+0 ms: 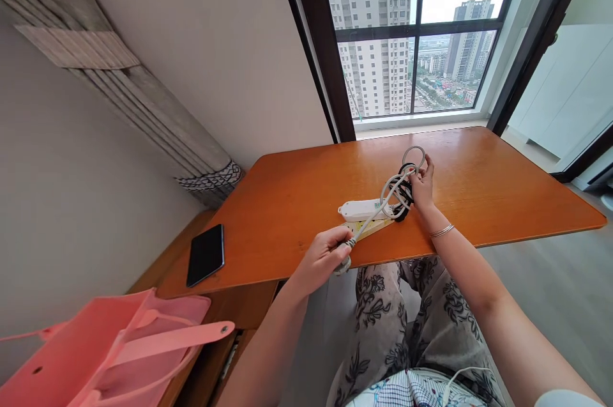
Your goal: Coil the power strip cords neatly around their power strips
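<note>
My left hand [323,259] is closed around a grey plug [343,266] at the table's front edge. From the plug a pale cord [373,212] runs up to a tangle of loops. My right hand [423,184] grips those loops, thumb and fingers pressed together on the cord. A black cable [401,212] is mixed into the tangle beside that hand. Under the cords lie a white power strip [359,209] and a second, yellowish strip [374,228], partly hidden by the first.
A black phone [205,255] lies on the left of the brown table [287,202]. At the lower left is a pink bag [105,349] with handles. A gathered curtain [158,107] hangs at left, and a window [416,30] stands behind the table.
</note>
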`<state>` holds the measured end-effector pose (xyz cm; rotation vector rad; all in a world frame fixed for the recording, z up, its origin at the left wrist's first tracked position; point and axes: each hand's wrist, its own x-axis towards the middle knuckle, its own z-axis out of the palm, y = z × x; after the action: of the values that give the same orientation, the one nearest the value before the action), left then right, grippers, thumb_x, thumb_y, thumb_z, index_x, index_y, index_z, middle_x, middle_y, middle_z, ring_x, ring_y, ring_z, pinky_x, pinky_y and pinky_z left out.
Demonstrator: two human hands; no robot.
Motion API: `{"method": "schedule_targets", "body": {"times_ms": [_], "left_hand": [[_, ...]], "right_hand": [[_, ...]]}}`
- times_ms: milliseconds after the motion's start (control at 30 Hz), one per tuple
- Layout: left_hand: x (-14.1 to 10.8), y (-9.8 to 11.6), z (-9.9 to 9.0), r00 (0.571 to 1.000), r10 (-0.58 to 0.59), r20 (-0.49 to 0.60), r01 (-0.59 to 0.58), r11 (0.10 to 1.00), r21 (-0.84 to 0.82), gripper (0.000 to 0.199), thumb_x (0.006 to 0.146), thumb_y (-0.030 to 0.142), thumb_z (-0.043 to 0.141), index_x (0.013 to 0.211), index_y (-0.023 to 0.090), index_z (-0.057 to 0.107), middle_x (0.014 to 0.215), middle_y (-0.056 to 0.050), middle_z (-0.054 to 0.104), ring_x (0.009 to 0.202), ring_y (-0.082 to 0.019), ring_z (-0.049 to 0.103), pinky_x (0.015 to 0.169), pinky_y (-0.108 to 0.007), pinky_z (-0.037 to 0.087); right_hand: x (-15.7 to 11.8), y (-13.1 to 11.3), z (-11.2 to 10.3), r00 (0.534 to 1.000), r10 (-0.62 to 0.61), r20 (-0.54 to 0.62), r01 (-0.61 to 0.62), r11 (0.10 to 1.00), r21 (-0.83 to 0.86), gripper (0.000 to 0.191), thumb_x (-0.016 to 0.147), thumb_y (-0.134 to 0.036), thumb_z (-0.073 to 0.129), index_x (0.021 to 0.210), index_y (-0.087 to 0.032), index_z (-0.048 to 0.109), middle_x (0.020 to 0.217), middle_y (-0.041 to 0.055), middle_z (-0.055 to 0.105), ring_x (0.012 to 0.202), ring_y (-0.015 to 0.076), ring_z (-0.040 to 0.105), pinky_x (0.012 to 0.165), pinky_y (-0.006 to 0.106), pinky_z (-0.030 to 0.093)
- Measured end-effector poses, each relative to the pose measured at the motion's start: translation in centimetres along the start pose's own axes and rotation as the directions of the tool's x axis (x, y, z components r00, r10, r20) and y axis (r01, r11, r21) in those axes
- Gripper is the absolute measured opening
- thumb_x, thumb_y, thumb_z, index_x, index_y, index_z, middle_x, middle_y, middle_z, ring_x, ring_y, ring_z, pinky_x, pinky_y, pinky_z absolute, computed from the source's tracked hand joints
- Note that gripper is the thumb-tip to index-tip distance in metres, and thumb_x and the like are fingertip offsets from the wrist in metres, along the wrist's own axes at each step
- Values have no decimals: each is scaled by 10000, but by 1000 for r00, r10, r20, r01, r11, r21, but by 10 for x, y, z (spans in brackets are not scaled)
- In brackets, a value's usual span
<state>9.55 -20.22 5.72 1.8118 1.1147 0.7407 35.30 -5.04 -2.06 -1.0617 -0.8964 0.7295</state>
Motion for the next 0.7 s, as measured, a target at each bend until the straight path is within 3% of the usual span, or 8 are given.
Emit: {"method": "schedule_targets", "body": {"times_ms": [133, 233, 400, 533, 633, 700], "left_hand": [[-4, 0, -7, 1000, 29, -10, -28, 994, 104, 215, 753, 393, 444, 673, 197, 480, 672, 6, 426, 606, -124, 403, 546, -255, 342], [7, -4, -21, 1000, 3, -25, 2, 977, 213, 210, 750, 375, 439, 675, 196, 520, 665, 3, 480, 626, -139, 452, 571, -261, 372], [42, -4, -33, 967, -13, -253, 142, 855, 498, 233, 809, 282, 389, 720, 202, 590, 757, -42, 633, 724, -194, 568, 631, -297, 426], [75, 10, -7, 940, 98, -326, 144, 751, 644, 316, 926, 337, 387, 967, 185, 661, 1020, -100, 701, 925, -242, 646, 794, -350, 488], [100, 19, 22, 949, 174, -261, 53, 731, 680, 465, 946, 442, 475, 1296, 148, 565, 1279, -153, 639, 1107, -288, 640, 909, -391, 497], [114, 22, 38, 959, 193, -206, 14, 696, 718, 577, 935, 450, 526, 1414, 132, 472, 1365, -186, 585, 1174, -316, 618, 918, -402, 506]], "right_hand": [[3, 3, 0, 999, -33, -18, 32, 999, -43, 787, 709, -246, 530, 1458, -303, 297, 986, 3, 541, 677, 108, 565, 642, 246, 484], [8, 8, -1, 999, -23, -37, 20, 997, -79, 790, 680, -233, 525, 1440, -277, 315, 940, -12, 516, 633, 100, 535, 605, 235, 452], [15, 15, -1, 998, -10, -64, 1, 989, -148, 772, 691, -216, 507, 1438, -250, 315, 905, -14, 514, 604, 106, 493, 592, 241, 427], [14, 14, -1, 995, -38, -90, 19, 979, -205, 743, 707, -197, 488, 1432, -225, 323, 919, 5, 535, 643, 129, 509, 615, 261, 439], [13, 12, -2, 995, -46, -92, 21, 967, -254, 741, 700, -200, 488, 1426, -196, 341, 908, 12, 546, 649, 138, 512, 637, 278, 447], [13, 11, -4, 997, -49, -68, 30, 966, -257, 764, 690, -219, 501, 1436, -187, 340, 937, 24, 562, 661, 143, 528, 653, 289, 462]]}}
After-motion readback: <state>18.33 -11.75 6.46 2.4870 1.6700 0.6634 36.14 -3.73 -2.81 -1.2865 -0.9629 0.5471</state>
